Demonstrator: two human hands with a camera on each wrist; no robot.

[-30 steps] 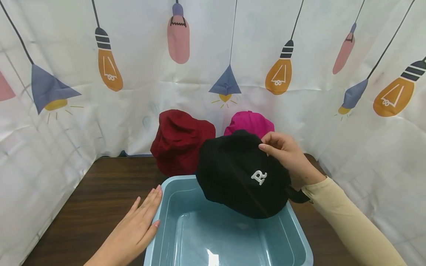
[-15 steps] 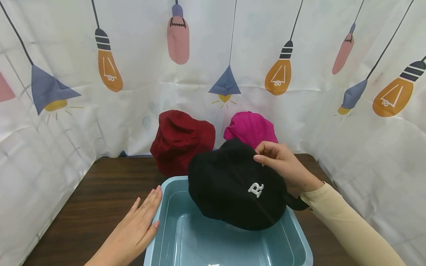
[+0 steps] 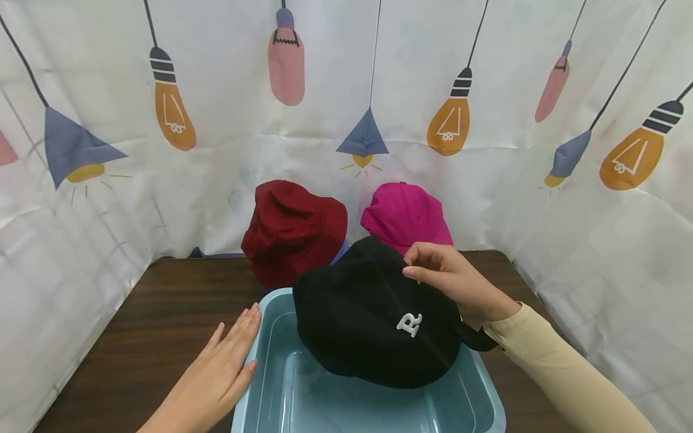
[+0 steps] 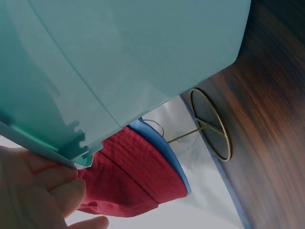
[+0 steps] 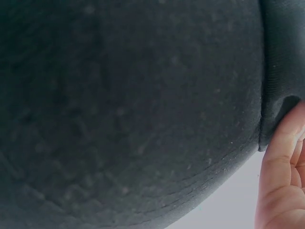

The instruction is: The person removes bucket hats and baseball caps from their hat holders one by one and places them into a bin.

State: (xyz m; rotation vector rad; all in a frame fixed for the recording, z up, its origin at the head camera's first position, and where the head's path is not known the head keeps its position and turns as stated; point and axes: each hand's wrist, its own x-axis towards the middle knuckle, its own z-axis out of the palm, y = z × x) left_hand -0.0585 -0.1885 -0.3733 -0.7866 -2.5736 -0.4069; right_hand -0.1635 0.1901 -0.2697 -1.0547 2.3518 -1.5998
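Note:
My right hand (image 3: 460,285) pinches the edge of a black cap (image 3: 368,331) between thumb and fingertips. A white letter R on the cap faces up. The cap hangs over the far part of a light blue plastic bin (image 3: 325,409), its strap dangling beside my wrist. In the right wrist view the black cloth (image 5: 133,105) fills most of the picture, with my fingers (image 5: 281,167) at its edge. My left hand (image 3: 213,370) lies with straight fingers along the bin's left rim. The left wrist view shows those fingers (image 4: 52,186) under the rim's lip.
A dark red bucket hat (image 3: 295,231) with blue underside and a magenta cap (image 3: 408,216) stand behind the bin. In the left wrist view a brass ring-based stand (image 4: 209,125) is near the red hat. A lamp-patterned curtain (image 3: 319,54) encloses the dark wooden table (image 3: 178,300).
My right hand has brought the black cap toward me, down and slightly left, further over the bin. More of the magenta cap shows. My left hand has stayed at the rim.

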